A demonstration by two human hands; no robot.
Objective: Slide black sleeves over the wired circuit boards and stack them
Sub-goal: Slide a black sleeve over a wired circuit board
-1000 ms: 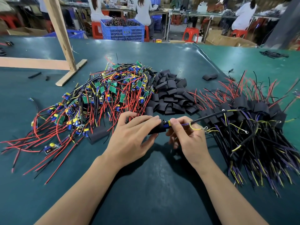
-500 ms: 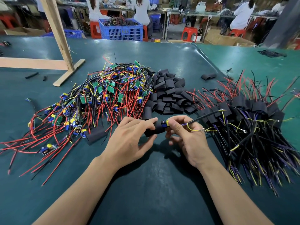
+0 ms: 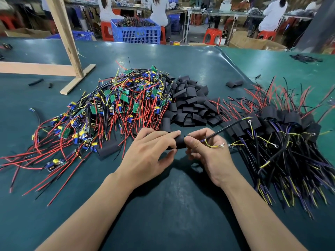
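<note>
Under your hands the table cover [image 3: 163,214] is a smooth, faintly glossy dark green sheet. The black sleeve [image 3: 179,142] you grip looks matt and soft, like the sleeve heap [image 3: 190,104] beyond it. Left of that heap, the circuit boards [image 3: 125,98] are shiny green laminate with glossy plastic-coated red wires. The frame [image 3: 65,38] behind them is bare, rough wood.

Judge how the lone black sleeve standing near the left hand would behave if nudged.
The sleeve stands on end, a thin open tube, so it would probably tip easily. It looks light and soft-walled, likely squashing under fingers. Once down it may roll slightly.
</note>
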